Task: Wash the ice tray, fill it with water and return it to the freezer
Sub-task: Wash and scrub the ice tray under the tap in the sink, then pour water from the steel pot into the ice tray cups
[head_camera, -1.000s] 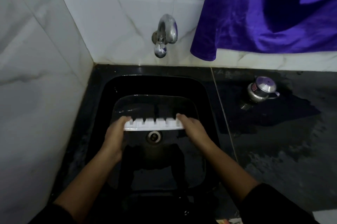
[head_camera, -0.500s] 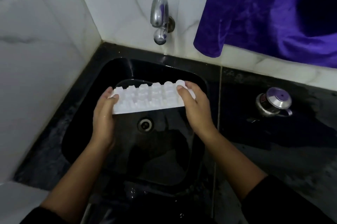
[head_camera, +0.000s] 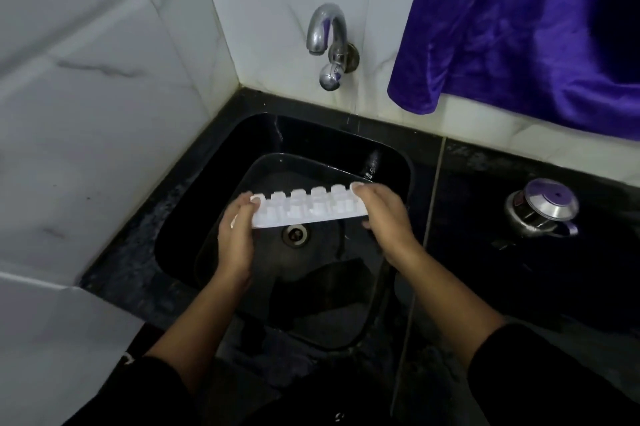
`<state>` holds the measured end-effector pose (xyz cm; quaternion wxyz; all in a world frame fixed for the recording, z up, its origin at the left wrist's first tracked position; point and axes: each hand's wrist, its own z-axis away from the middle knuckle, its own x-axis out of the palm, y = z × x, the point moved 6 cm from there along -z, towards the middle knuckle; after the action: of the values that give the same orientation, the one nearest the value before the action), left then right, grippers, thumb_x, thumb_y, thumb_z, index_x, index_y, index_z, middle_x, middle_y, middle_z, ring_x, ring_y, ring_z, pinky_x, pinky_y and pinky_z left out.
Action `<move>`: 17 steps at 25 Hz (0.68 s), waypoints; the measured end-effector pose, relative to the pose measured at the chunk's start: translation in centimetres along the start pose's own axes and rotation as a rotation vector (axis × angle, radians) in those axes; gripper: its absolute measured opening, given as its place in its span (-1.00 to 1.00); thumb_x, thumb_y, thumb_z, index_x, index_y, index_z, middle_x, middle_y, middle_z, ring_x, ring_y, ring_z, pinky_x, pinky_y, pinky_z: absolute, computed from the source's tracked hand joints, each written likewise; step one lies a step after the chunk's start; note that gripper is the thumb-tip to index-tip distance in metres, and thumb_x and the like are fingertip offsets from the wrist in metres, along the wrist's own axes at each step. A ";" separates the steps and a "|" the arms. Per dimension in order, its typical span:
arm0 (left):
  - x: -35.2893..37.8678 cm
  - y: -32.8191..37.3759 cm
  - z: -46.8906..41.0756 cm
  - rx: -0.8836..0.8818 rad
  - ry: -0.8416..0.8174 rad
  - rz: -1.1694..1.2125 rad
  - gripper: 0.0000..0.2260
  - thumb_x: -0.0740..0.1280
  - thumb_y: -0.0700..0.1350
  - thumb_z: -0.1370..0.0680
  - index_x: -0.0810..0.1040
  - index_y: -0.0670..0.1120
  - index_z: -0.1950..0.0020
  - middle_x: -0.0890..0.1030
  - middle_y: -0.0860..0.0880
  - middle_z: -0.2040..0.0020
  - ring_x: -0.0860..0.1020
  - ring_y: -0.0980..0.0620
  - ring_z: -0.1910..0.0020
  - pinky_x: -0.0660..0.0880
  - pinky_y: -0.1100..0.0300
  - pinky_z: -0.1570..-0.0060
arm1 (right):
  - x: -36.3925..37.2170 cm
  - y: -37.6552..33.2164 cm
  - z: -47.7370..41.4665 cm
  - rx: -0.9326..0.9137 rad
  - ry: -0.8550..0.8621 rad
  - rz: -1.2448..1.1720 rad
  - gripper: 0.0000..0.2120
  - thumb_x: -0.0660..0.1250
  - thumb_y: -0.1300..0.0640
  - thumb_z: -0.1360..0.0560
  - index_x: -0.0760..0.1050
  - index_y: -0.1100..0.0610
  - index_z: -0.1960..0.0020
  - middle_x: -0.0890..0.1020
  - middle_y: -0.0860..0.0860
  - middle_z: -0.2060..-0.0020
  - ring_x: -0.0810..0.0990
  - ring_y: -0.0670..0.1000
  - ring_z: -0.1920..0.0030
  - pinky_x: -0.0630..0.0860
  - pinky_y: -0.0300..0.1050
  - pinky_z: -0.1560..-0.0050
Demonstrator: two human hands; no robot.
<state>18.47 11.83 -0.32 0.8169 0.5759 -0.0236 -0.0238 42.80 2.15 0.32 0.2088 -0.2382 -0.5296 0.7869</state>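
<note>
— What do we have nearest to us?
— Our two black sleeves (head_camera: 156,387) at the bottom edge, and our bare forearms reaching forward over the sink (head_camera: 194,210).

— And our hands?
— Both are on the ice tray (head_camera: 308,209). Our left hand (head_camera: 235,238) grips its left short end, with the fingers curled round the edge. Our right hand (head_camera: 388,221) grips the right short end in the same way, with the fingers wrapped over the far corner.

— Where does that put the tray?
— We hold it in the air between our hands, lengthwise from left to right. It sits within the outline of the sink, over the drain (head_camera: 295,235). It is white and tipped so that the rows of cube bumps face us. We cannot tell whether any water sits in it.

— What lies past it?
— The sink is black and glossy, set into a dark counter (head_camera: 485,287) that looks wet on the right. On that counter, well apart from the tray, stands a small shiny metal pot (head_camera: 542,209) with a lid.

— And farthest away?
— A chrome tap (head_camera: 329,41) comes out of the white tiled wall (head_camera: 86,96) above the back of the sink, and we cannot tell if it runs. To its right a purple cloth (head_camera: 519,27) hangs down over the tiles, its lower edge near the counter.
</note>
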 end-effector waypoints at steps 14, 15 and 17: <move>-0.3 0.7 9.8 -0.274 -0.276 -0.199 -0.24 -0.01 0.59 -0.51 0.61 0.02 -0.22 0.67 -0.10 -0.07 0.64 -0.12 -0.09 0.56 -0.12 -0.18 | -8.6 0.9 10.6 -0.320 0.113 0.423 -0.75 0.28 -0.07 -0.66 0.60 0.09 -0.03 0.70 -0.01 0.30 0.70 0.00 0.26 0.66 0.14 0.07; -0.2 0.7 10.9 -0.250 -0.282 -0.215 -0.21 -0.01 0.59 -0.50 0.60 0.01 -0.27 0.68 -0.09 -0.09 0.65 -0.12 -0.10 0.58 -0.10 -0.13 | -9.5 1.1 11.2 -0.307 0.142 0.460 -0.69 0.26 -0.11 -0.66 0.60 0.12 0.01 0.68 0.01 0.32 0.68 0.03 0.28 0.65 0.14 0.12; 0.5 -0.1 13.6 -0.208 -0.309 -0.248 -0.18 0.00 0.60 -0.49 0.59 0.02 -0.36 0.68 -0.07 -0.17 0.66 -0.10 -0.14 0.60 -0.05 -0.04 | -12.3 1.8 13.4 -0.281 0.193 0.518 -0.62 0.25 -0.13 -0.66 0.57 0.17 0.09 0.63 0.05 0.31 0.63 0.08 0.27 0.59 0.11 0.16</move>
<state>18.07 -0.97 4.17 0.8495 0.4763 -0.0748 -0.2142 44.49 -15.41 4.92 0.0158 -0.4651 -0.5326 0.7069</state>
